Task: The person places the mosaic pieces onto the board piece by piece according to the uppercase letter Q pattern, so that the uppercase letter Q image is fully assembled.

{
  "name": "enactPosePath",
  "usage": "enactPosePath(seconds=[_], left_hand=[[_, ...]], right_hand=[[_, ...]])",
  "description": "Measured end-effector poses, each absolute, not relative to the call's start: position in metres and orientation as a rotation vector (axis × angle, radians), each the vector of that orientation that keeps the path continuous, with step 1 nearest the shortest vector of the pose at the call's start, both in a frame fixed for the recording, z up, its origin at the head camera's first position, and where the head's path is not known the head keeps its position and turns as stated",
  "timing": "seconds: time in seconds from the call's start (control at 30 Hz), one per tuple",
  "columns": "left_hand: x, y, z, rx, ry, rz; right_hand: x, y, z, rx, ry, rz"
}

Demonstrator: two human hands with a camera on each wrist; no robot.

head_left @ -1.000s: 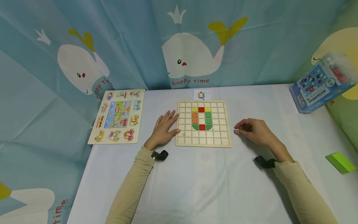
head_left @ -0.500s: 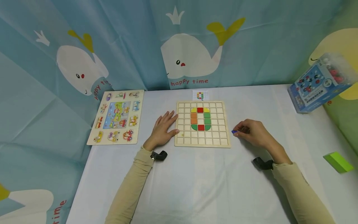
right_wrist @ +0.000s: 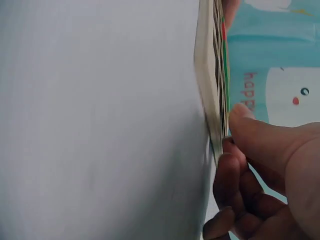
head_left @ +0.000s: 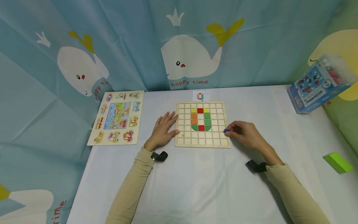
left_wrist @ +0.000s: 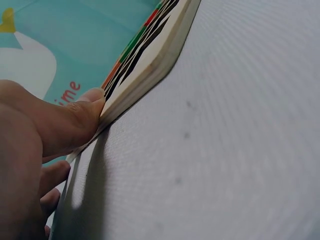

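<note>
A wooden grid board [head_left: 185,141] lies flat at mid-table, with red, yellow, orange and green pieces set in a ring in its cells. My left hand [head_left: 163,129] rests at the board's left edge, fingers spread, thumb touching the rim, as the left wrist view also shows. Over the board's right edge, my right hand [head_left: 244,133] pinches a small blue piece [head_left: 226,131] between thumb and fingertips. The right wrist view hides that piece behind the thumb [right_wrist: 265,140]. Just behind the board sits a small card [head_left: 200,95] printed with a similar coloured ring.
To the left lies a vehicle picture puzzle board [head_left: 116,118]. A blue box [head_left: 318,84] with a clear top stands at the back right. A bright green block [head_left: 338,162] lies at the far right of the white-covered table [head_left: 195,186]. A whale-print curtain hangs behind.
My right hand has moved left with the blue piece, from beside the board to over its right edge. The left hand has stayed at the board's left edge.
</note>
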State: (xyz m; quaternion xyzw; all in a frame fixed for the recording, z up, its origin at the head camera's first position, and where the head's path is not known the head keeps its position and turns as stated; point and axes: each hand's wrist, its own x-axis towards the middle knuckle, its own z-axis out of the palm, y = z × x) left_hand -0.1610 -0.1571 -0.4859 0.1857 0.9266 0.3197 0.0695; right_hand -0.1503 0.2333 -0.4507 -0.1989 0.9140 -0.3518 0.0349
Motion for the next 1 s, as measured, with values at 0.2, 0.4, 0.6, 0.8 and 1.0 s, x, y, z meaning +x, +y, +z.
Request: enactPosePath(seconds=[0.2, 0.4, 0.6, 0.8, 1.0], left_hand=[[-0.158, -0.157, -0.487, 0.579, 2.790, 0.978], [-0.155, -0.157, -0.487, 0.587, 2.798, 0.981], [-0.157, -0.156, -0.487, 0.592, 2.798, 0.972], [-0.157, -0.159, -0.487, 0.592, 2.795, 0.972], [-0.156, -0.162, -0.487, 0.581, 2.809, 0.970]], right_hand=[[-0.147, 0.214, -0.450, -0.571, 2.782, -1.115], [-0.145, 0.190, -0.452, -0.636, 2.733, -1.142], [-0.145, 0.176, -0.454, -0.699, 2.749, -1.128], [-0.145, 0.170, -0.455, -0.697, 2.753, -1.089], [-0.148, 0.165, -0.455, -0.718, 2.754, -1.049]])
